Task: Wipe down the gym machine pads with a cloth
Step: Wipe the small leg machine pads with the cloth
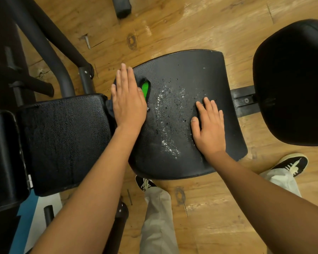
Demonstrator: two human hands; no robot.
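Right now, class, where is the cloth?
In the head view, the cloth lies under the left hand at the left edge of the seat pad, beside the back pad.

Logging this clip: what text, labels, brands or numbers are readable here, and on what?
No readable text anywhere in this view.
Green patch by the left hand: plain colour, no letters visible.
Blue and white panel at lower left: no lettering visible.
Seat pad and shoes: no print or brand words visible.
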